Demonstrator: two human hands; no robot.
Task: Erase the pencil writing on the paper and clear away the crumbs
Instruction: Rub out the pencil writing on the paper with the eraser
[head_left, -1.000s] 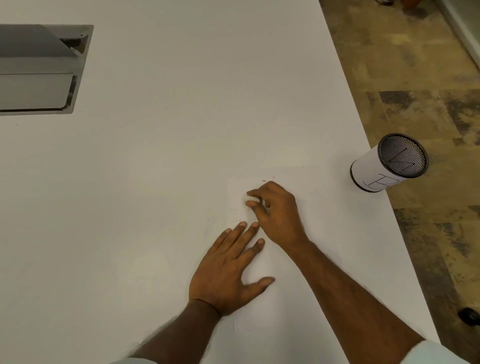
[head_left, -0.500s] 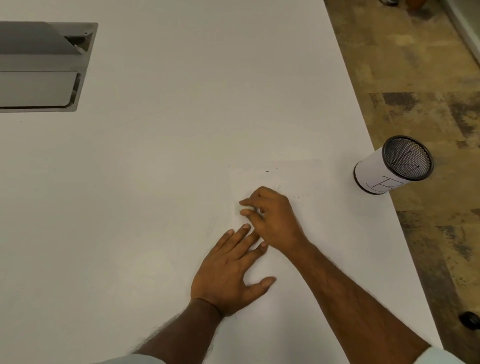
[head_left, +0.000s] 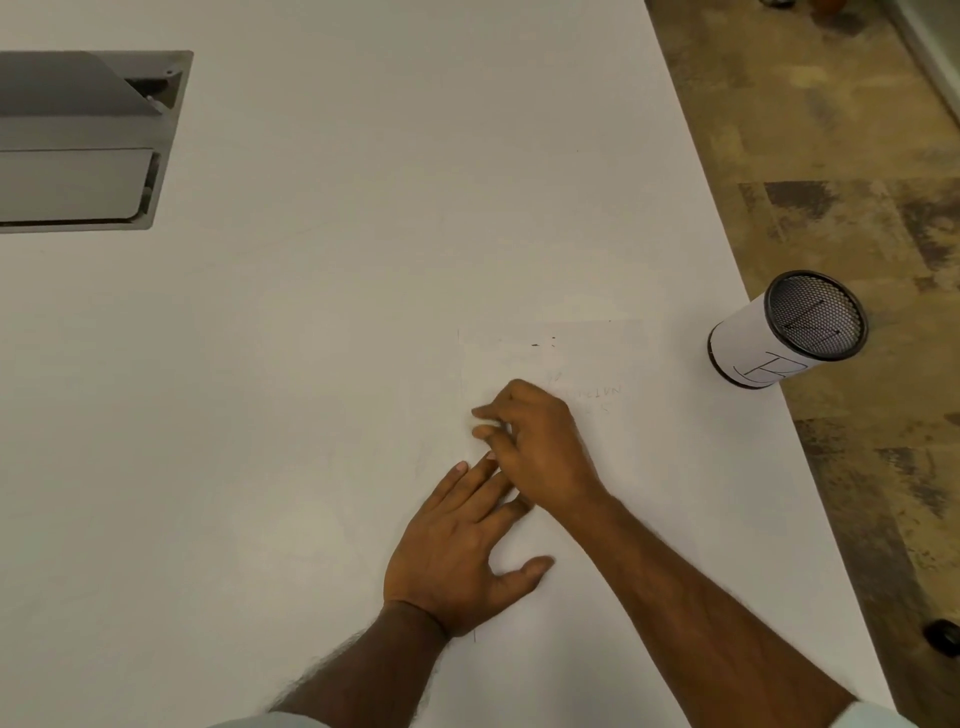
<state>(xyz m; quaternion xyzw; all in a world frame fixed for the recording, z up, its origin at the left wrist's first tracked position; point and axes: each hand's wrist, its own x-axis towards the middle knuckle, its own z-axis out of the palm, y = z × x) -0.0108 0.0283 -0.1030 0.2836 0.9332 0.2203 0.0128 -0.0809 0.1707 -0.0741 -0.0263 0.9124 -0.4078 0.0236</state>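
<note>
A white sheet of paper (head_left: 613, 467) lies flat on the white table, hard to tell from it. Faint pencil writing (head_left: 597, 392) shows to the right of my right hand (head_left: 535, 447). That hand is pinched on a small white eraser (head_left: 488, 422) near the paper's left edge; only a sliver of the eraser shows between the fingertips. My left hand (head_left: 462, 551) lies flat with fingers spread, pressing the lower left of the paper. A few dark crumbs (head_left: 537, 344) sit near the paper's top edge.
A mesh pen cup (head_left: 779, 332) wrapped in white paper stands at the table's right edge. A grey metal hatch (head_left: 78, 140) is set into the table at the far left. The table edge runs diagonally on the right, with patterned floor beyond.
My right hand with the eraser has slid left and toward me across the paper, uncovering the faint writing. My left hand has stayed flat on the sheet.
</note>
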